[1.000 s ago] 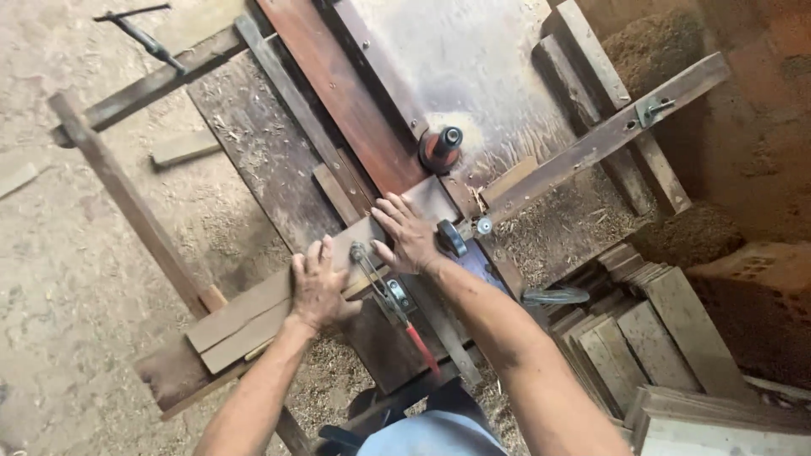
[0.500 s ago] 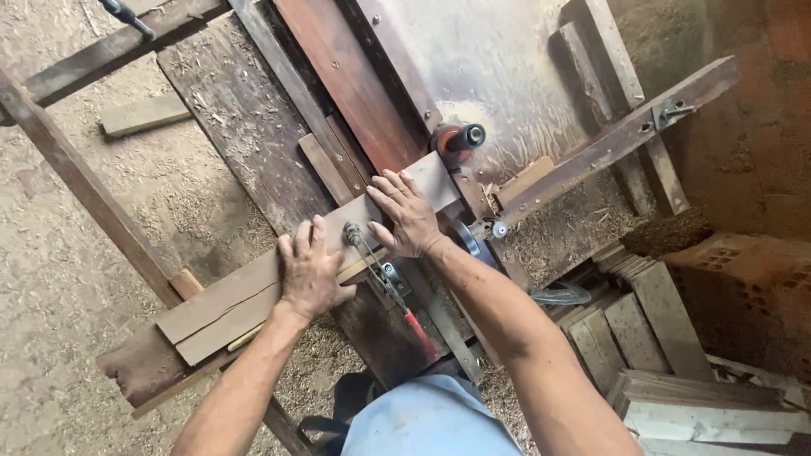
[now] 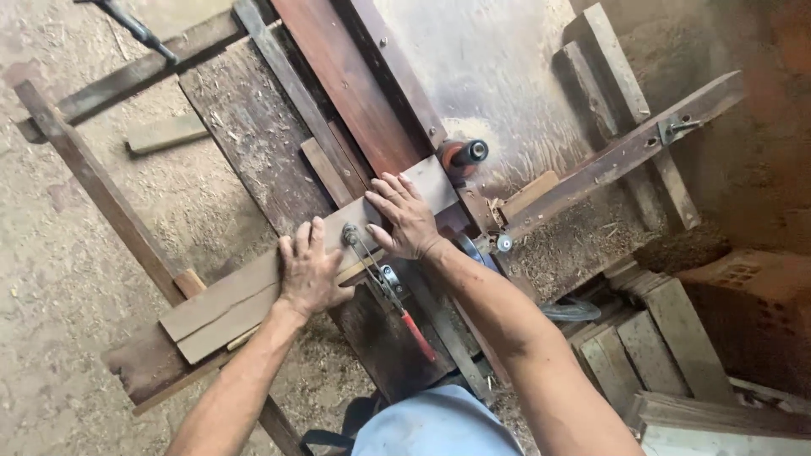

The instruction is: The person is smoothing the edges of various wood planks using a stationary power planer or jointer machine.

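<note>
Grey weathered plank (image 3: 253, 291), flat and long, is lying slantwise across the rough wooden bench (image 3: 245, 118). Left hand (image 3: 310, 268) is pressing down on it, fingers spread, palm flat. Right hand (image 3: 407, 215) is also lying spread on the plank's far end, just beside a round red-orange spindle (image 3: 463, 155). Red-handled metal tool (image 3: 393, 295) is lying between the hands. Sawdust is coating the pale panel (image 3: 498, 76).

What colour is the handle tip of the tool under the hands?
Red, on the tool's handle tip; head view.
</note>
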